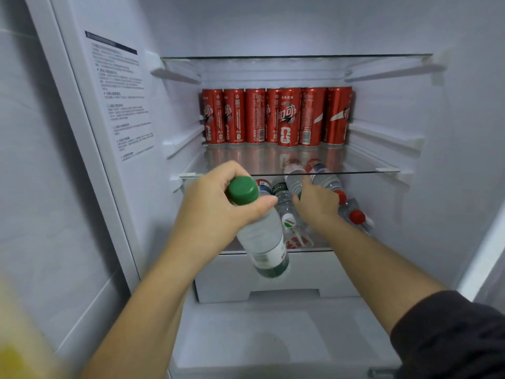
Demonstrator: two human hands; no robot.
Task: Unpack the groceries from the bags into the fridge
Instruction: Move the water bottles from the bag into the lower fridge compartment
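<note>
My left hand [218, 203] grips a clear water bottle [262, 239] by its neck, just under the green cap, and holds it tilted in front of the fridge's lower shelf. My right hand [317, 201] reaches into that lower shelf, its fingers on the lying water bottles [289, 214], which have red, white and dark caps. Whether it grips one I cannot tell. A row of several red cola cans [276, 117] stands at the back of the glass shelf [369, 169] above.
The fridge is open, with a printed label [123, 97] on its left inner wall. Another glass shelf [295, 57] sits higher up. A white drawer [273, 280] lies under the bottle shelf. A blurred yellow object [13, 354] shows at bottom left.
</note>
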